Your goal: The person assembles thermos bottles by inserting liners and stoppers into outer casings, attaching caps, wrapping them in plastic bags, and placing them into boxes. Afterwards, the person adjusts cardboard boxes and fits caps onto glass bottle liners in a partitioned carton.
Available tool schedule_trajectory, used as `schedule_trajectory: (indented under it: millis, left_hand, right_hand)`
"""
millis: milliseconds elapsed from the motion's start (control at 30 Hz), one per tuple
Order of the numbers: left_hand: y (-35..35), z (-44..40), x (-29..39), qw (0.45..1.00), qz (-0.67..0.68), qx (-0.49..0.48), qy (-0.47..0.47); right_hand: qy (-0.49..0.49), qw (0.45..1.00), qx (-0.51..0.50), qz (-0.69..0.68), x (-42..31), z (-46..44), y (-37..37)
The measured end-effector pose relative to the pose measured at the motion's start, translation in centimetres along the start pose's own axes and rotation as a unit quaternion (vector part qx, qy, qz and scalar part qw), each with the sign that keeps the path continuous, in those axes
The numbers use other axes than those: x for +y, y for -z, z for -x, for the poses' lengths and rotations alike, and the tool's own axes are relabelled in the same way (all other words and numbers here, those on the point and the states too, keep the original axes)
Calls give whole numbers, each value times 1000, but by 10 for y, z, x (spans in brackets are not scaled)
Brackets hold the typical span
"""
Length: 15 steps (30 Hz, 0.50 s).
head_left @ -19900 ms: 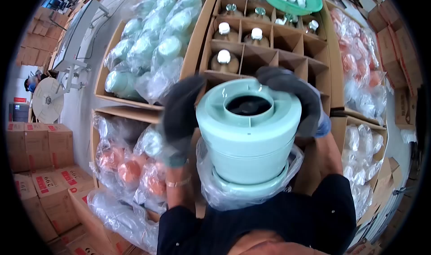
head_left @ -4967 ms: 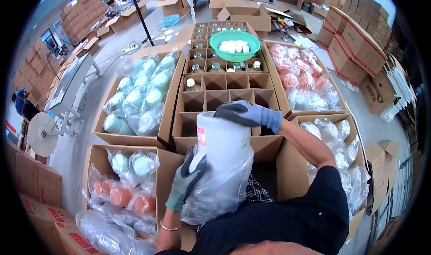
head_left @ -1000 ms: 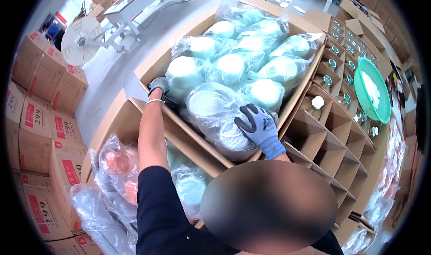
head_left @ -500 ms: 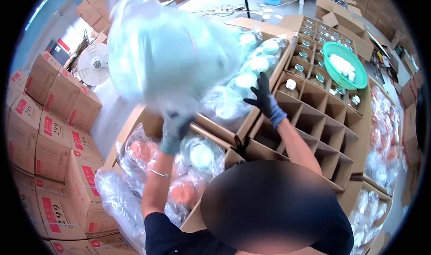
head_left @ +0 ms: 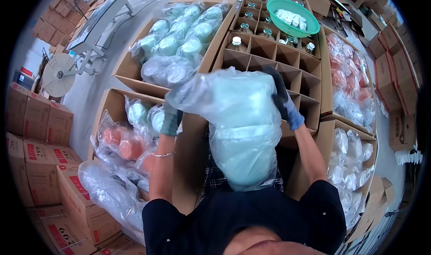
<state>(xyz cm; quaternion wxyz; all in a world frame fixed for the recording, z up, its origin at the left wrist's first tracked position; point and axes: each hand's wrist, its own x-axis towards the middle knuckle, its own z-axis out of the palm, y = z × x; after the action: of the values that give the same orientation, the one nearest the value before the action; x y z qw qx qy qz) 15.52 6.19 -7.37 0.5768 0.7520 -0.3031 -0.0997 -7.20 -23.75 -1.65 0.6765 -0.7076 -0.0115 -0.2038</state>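
Note:
A large clear plastic bag of pale green rounded pieces (head_left: 244,115) hangs in front of my chest. My left hand (head_left: 171,119), in a grey-and-black glove, is closed at the bag's gathered loose end on the left; its fingertips are partly hidden. My right hand (head_left: 283,100), in a black glove with a blue cuff, grips the bag's right side, and the plastic covers part of its fingers. Behind the bag stands a divided carton (head_left: 262,57) with cardboard compartments. One bottle with a white cap (head_left: 236,42) sits in a compartment near the bag.
A green basin (head_left: 274,23) of white caps rests on the bottle cartons. At left, one carton (head_left: 134,82) holds bagged green pieces and another (head_left: 117,93) bagged orange and green ones. More bagged pieces fill a carton (head_left: 327,79) at right. Stacked boxes (head_left: 38,156) stand far left.
The bag has come from high on the left down in front of my chest. My right hand, spread and apart from it before, now holds its right side. The view has shifted.

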Motion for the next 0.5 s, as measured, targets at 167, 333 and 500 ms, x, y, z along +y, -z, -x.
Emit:
schedule_trajectory:
  millis: [167, 333, 500]
  left_hand:
    - [-12, -25, 34, 945, 309, 17, 106]
    - [-56, -71, 20, 919, 366, -142, 17]
    - [-129, -62, 80, 633, 681, -273, 247]
  right_hand:
    - [-34, 987, -69, 143, 27, 142, 9]
    - [-219, 916, -218, 255, 34, 216, 53]
    - [-26, 969, 48, 239, -60, 46, 73]
